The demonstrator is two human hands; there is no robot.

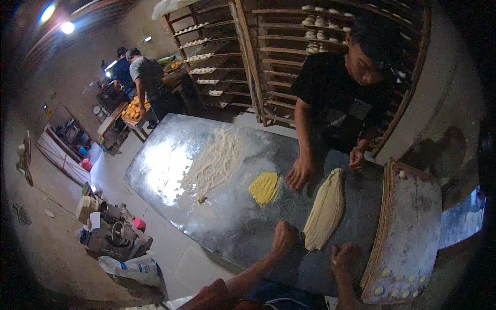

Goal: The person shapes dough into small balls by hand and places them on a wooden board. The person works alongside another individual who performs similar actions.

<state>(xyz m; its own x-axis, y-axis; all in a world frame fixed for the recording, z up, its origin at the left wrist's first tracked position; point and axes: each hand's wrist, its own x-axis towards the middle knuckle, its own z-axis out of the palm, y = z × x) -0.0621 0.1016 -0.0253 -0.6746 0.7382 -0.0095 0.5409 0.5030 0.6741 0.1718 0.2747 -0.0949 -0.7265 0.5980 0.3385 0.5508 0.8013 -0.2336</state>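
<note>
A long, flattened piece of pale dough [325, 209] lies on the dark metal-topped table [274, 150], its near end between my two hands. To the left of that end rests my left hand [284, 237], curled into a loose fist. On the other side my right hand [346, 257] has its fingers bent in and the thumb raised. What either hand holds, if anything, is hidden. Left of the dough sits a yellow, paste-like mass [264, 188]. Across the table a person in a dark shirt reaches one hand [300, 174] toward the space between these two.
A flour-like, pale spread [214, 163] covers part of the table's left side. Stacked boards [405, 227] bearing small dough balls stand at right. Behind are wooden racks [279, 67] of trays; a machine [116, 232] and a white sack [137, 270] are at lower left. Two people work farther back.
</note>
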